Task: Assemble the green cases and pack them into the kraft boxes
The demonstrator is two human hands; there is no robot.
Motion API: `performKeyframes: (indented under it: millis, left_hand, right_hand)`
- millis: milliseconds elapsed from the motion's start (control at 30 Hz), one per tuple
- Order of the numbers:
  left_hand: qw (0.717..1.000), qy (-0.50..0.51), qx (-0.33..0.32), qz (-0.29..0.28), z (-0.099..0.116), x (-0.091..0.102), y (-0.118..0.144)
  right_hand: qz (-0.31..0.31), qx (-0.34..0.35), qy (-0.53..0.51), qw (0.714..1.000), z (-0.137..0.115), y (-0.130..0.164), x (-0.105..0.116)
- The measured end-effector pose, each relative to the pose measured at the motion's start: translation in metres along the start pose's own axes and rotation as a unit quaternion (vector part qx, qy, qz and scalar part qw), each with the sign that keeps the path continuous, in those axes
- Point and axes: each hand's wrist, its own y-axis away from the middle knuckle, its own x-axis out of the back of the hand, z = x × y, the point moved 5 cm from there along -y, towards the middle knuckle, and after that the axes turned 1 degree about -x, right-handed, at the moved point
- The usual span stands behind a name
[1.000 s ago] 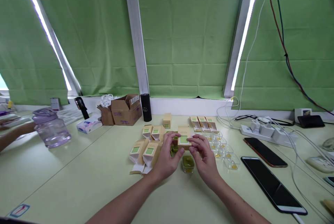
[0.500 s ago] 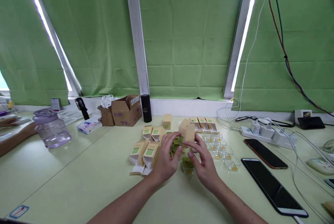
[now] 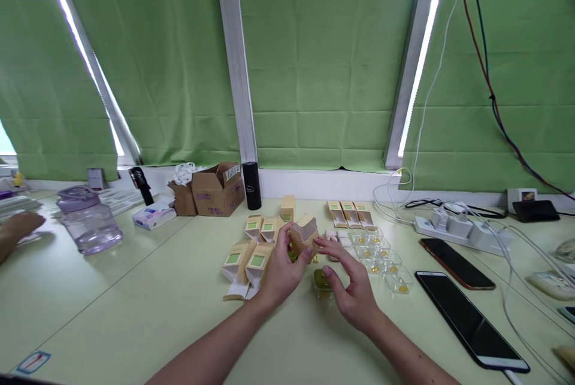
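Observation:
My left hand [image 3: 287, 266] is closed round a small kraft cardboard box [image 3: 303, 234], tilted so that its open end shows a pale inside. Fingers apart, my right hand [image 3: 353, 283] is at the box's right side; whether a fingertip touches it I cannot tell. A small clear container with a green lid [image 3: 322, 280] stands on the table between the hands. Several similar boxes with green labels [image 3: 258, 262] lie left of my left hand, flaps open. Clear cups with yellow bits inside [image 3: 376, 253] are grouped beyond my right hand. Green pieces behind my left hand are mostly hidden.
Three open boxes [image 3: 349, 215] lie at the back. On the right are two phones [image 3: 471, 322], a white power strip [image 3: 465, 232] and loose cables. A purple jug [image 3: 90, 223], a brown carton [image 3: 220, 190] and a black cylinder [image 3: 251, 186] stand left. Another person's hand [image 3: 20, 226] is far left.
The box has moved left and slightly down in my left hand, and its open end has turned into view. My right hand has come away from it somewhat. The other person's hand has drawn back left.

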Motion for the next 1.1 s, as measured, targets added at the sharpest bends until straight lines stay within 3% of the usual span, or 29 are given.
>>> performKeyframes:
  millis: [133,300,367,467,567,833,1100]
  left_hand:
    - [1.000,0.006,-0.011,-0.005,-0.005,0.005,-0.006]
    - [0.999,0.039,-0.011,-0.018,-0.004,0.011,-0.013]
    - [0.999,0.041,-0.012,-0.027,-0.001,0.013,-0.016]
    - [0.997,0.041,-0.015,-0.069,0.003,0.015,-0.020]
    - [0.988,0.026,-0.007,-0.153,0.008,0.014,-0.022]
    - [0.948,-0.172,-0.064,-0.260,0.016,0.012,-0.009]
    - [0.930,-0.212,-0.058,-0.295,0.010,0.009,-0.006]
  right_hand:
    - [-0.019,-0.003,0.096,0.995,0.000,-0.006,0.007]
    - [-0.206,-0.029,0.275,0.939,-0.001,-0.011,0.002]
    - [-0.242,-0.048,0.301,0.921,0.001,-0.012,0.003]
    - [-0.248,-0.074,0.334,0.906,0.008,-0.014,0.009]
    - [-0.251,-0.090,0.351,0.897,0.014,-0.017,0.015]
    - [-0.268,-0.096,0.364,0.887,0.020,-0.018,0.019]
    - [-0.295,-0.087,0.367,0.878,0.019,-0.023,0.017]
